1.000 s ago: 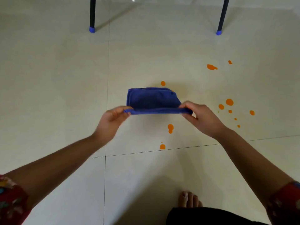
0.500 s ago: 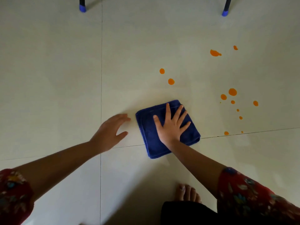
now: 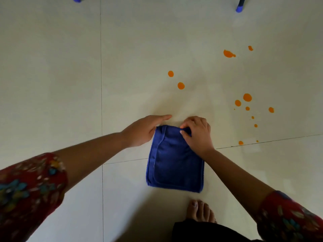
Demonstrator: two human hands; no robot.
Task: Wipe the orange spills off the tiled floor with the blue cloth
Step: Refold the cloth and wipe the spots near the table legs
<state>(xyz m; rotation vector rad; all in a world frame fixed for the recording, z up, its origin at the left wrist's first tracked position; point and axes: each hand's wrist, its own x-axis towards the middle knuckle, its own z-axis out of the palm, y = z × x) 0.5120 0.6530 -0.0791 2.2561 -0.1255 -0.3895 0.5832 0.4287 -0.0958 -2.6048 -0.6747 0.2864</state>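
Lying flat on the tiled floor (image 3: 52, 84), the blue cloth (image 3: 174, 163) is seen folded into a thick rectangle, its long sides running away from the person. Its colour is a deep, even blue, and the surface looks soft and slightly napped. Several layers are shown along the left side, where a stitched hem curves up toward the far corner. A grout line is crossed by the cloth, so that it rests on two tiles. The near edge is found just beyond a bare foot (image 3: 201, 211).

The far edge is grasped by the right hand (image 3: 197, 135): the fingers are curled over it, the thumb is laid on top, and the fabric is bunched a little there. The left hand (image 3: 143, 131) is held against the far left corner with its fingers stretched out and released; no grip is shown.

The orange spills (image 3: 181, 85) are scattered beyond and to the right of the cloth, none touched by it. Two round drops are placed past the far edge, a cluster of larger and smaller ones lies well to the right, and one small drop sits by the grout line.

Red flowered sleeves (image 3: 26, 189) are worn on both arms. Two blue-capped chair legs (image 3: 239, 7) are cut off at the top edge.
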